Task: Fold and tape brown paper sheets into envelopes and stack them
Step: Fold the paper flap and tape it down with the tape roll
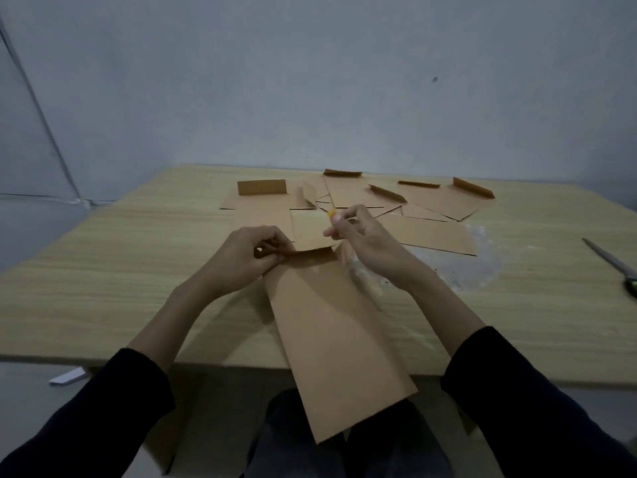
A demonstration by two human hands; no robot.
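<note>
Filling the middle of the frame, a pale wood-grain table [103,288] stands against a plain grey-blue wall [344,81], with grey floor showing at the left and a white scrap [67,377] lying on it at lower left. Flat finished envelopes [344,191], matte brown with short flaps standing up, lie fanned and overlapping along the table's far side. A long brown paper sheet [331,339], smooth and creased lengthwise, runs from the table's centre down over its near edge towards the lap. The left hand [248,260] pinches the sheet's upper left corner with curled fingers. The right hand [368,246], fingers bent, nips a small yellow thing [331,213] above the sheet's top; what it is cannot be told. Crinkled clear film [462,267] lies right of centre, and a long metal blade [606,258] lies at the right edge.
</note>
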